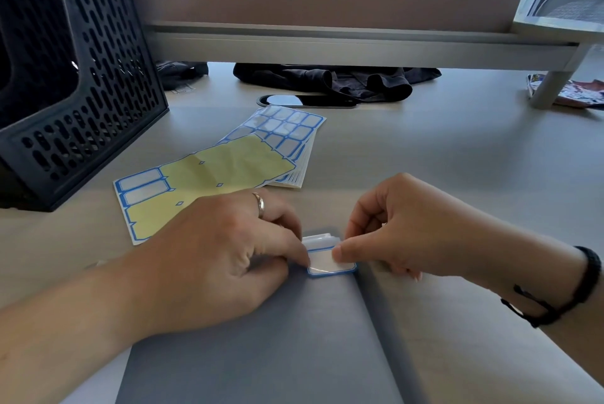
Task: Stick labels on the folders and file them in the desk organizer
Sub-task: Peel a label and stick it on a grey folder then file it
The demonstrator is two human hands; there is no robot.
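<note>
A grey folder (pixel 268 348) lies flat on the table (pixel 457 155) directly below you, its spine running away from you just right of centre. At the folder's far end, a white label with a blue border (pixel 330 264) sits across the top of the spine, and both of your hands meet on it. Your left hand (pixel 215 256), a ring on one finger, rests palm down on the folder cover, its fingers curled with the tips pinching the label's left edge. Your right hand (pixel 402 230), a dark band at the wrist, has its fingers bent inward and the thumb pressed onto the label's right corner, grasping it there.

Beyond the left hand lies a used label sheet (pixel 209 181), mostly bare yellow backing with two labels left at its near-left end, overlapping a stack of full label sheets (pixel 287 132). At far left stands the black perforated desk organizer (pixel 81 93); its visible compartment is dark, and its contents cannot be made out. Dark cloth (pixel 336 81) lies under the partition at the back.
</note>
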